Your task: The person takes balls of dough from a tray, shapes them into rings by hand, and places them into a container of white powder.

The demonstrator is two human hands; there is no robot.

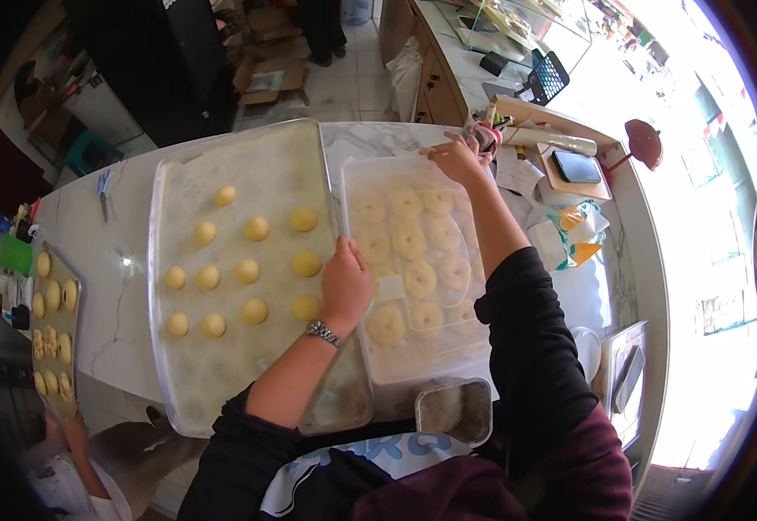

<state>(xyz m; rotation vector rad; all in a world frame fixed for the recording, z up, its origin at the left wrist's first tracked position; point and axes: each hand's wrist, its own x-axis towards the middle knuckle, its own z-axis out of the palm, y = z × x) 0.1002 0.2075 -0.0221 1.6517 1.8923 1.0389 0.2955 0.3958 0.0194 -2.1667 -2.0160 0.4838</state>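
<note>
My left hand (346, 282) is closed, with a metal watch (323, 332) at its wrist. It rests where the right rim of a large metal baking tray (257, 373) meets the left edge of a translucent plastic box (413, 369); what its curled fingers grip is hidden. Several round dough balls (257, 228) sit in loose rows on that tray. Ring-shaped doughs (410, 242) show through the box's clear lid (457, 234). At the box's far right corner, my right hand (458, 159) reaches with fingers spread, beside a red-and-white object (485, 137).
Below the box stands a metal loaf tin (453, 412). A phone (576, 167), a plastic-wrap roll (556, 141) and a yellow-white bag (569, 234) lie right. Scissors (104, 193) lie left. Another person's hand (73, 432) holds a tray of shaped dough (53, 321) at the left.
</note>
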